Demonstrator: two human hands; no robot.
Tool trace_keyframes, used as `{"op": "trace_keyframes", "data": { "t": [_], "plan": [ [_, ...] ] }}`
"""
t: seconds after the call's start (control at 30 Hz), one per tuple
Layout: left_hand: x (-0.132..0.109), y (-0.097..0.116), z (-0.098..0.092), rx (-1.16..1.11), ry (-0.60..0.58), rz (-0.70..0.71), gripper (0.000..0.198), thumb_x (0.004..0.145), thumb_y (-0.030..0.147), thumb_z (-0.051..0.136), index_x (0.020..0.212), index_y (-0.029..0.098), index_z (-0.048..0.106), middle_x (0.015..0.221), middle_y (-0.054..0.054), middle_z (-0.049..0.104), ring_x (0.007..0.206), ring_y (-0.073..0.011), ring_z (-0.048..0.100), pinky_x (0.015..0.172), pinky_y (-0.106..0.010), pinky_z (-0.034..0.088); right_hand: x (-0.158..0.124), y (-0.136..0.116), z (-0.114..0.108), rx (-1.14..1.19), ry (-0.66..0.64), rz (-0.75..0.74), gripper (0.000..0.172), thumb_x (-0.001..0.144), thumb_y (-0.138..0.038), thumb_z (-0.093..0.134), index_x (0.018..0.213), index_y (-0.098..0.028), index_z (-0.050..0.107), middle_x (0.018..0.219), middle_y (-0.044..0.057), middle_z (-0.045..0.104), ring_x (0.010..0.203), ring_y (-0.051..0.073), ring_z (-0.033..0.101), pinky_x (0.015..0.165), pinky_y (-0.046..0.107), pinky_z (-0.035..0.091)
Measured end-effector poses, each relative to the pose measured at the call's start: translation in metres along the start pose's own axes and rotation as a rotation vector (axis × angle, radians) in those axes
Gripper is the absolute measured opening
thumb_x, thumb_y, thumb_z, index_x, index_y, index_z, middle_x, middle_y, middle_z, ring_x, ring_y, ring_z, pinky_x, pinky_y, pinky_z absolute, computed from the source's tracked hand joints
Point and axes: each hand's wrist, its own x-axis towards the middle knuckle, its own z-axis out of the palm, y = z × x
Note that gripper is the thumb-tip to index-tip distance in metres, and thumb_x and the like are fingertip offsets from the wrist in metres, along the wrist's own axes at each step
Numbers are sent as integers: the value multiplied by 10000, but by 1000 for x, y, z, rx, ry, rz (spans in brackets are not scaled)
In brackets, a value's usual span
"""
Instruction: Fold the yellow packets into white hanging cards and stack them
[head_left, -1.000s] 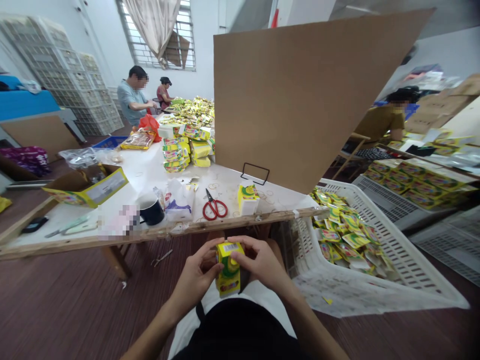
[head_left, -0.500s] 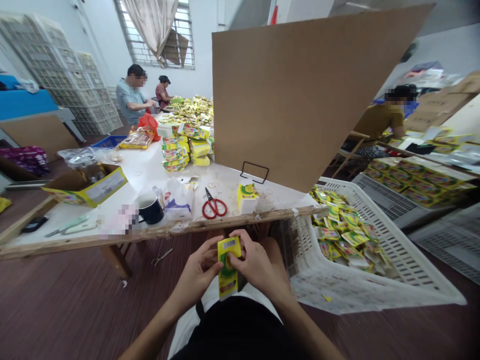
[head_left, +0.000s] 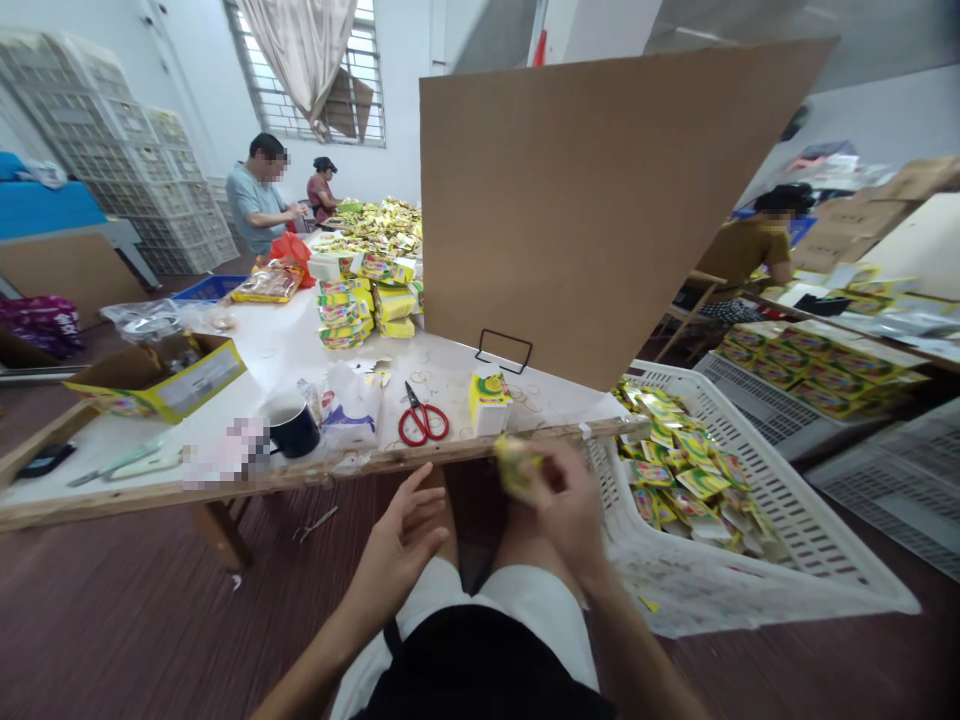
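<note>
My right hand (head_left: 566, 500) is closed on a small yellow-green printed packet (head_left: 516, 468), blurred by motion, just below the table's front edge. Over my lap, my left hand (head_left: 405, 535) is empty with its fingers apart. A stack of yellow and white cards (head_left: 491, 405) stands at the table edge, just above the held packet. To its left lie red-handled scissors (head_left: 424, 418). On my right, a white plastic crate (head_left: 810, 445) holds many similar packets (head_left: 690, 465).
A large cardboard sheet (head_left: 592, 220) stands upright on the table (head_left: 277, 340), by a black wire stand (head_left: 504, 350). A dark mug (head_left: 294, 425) and an open carton (head_left: 161, 385) are at left. Packet bundles (head_left: 367, 300) stand farther back. Co-workers (head_left: 259, 200) sit beyond and at right.
My hands have come apart. The right one has carried the packet right and up toward the table edge; my left hand has let go of it and opened.
</note>
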Motion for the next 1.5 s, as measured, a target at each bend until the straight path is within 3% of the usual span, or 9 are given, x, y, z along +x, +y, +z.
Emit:
{"op": "trace_keyframes", "data": {
  "t": [0.13,0.23,0.43,0.57,1.0,1.13,1.27,1.37,1.5],
  "plan": [
    [5,-6,-3,23,12,-8,644,770,263,644,1341,187,354,1248,-151,554,1163,-249,542,1023,-431,399,51,36,-54,-525,426,-115,279,794,-326,566,1006,-156,627,1190,155,528,1143,309,434,978,525,281],
    [6,-8,-2,45,-20,-24,578,775,288,629,1297,173,410,1216,-145,576,1137,-245,559,1019,-427,408,70,44,-46,-454,222,-189,295,809,-356,541,1025,-168,608,1168,126,569,1124,273,483,984,477,317],
    [5,-3,-8,96,-52,-36,473,800,306,596,1229,157,466,1153,-145,617,1101,-239,582,985,-396,442,90,51,54,-334,-358,-104,415,809,-359,577,1184,-183,541,1292,99,539,1220,224,463,1022,395,331],
    [7,-5,-19,128,-36,-25,439,829,335,563,1222,165,465,1137,-139,628,1088,-233,590,963,-378,455,113,69,84,-401,-467,-79,505,707,-343,705,1167,-173,586,1261,114,574,1201,275,489,1015,423,330],
    [10,-9,-18,126,-86,-61,413,818,394,589,1171,184,543,1052,-115,677,1037,-236,613,905,-341,472,135,80,73,-411,-521,-76,129,749,-330,692,814,-226,734,874,34,736,832,208,664,728,260,466],
    [13,-15,-21,2,-44,-74,413,797,400,629,1136,167,589,1053,-129,690,1037,-252,619,926,-351,457,110,44,63,-370,-342,-162,192,876,-254,540,843,-183,715,919,73,721,897,207,635,847,326,433],
    [19,-22,-20,-417,18,-174,449,783,446,635,1148,185,604,1084,-131,692,1030,-267,632,953,-393,441,35,-12,60,-151,-125,-396,161,889,-194,513,873,-175,672,959,74,700,914,180,607,854,351,429],
    [18,-15,-18,-749,-15,-229,489,832,531,516,1141,168,624,1134,-135,672,1078,-272,606,993,-417,410,-21,-46,63,125,-150,-648,120,829,-128,586,922,-177,644,902,44,703,815,156,616,746,321,464],
    [12,2,-19,-939,-105,-302,576,899,537,348,1147,104,634,1142,-170,661,1148,-293,558,1055,-447,337,-54,-61,68,262,-256,-670,201,805,-117,616,995,-182,626,900,32,705,807,159,621,719,312,498]
  ]
}}
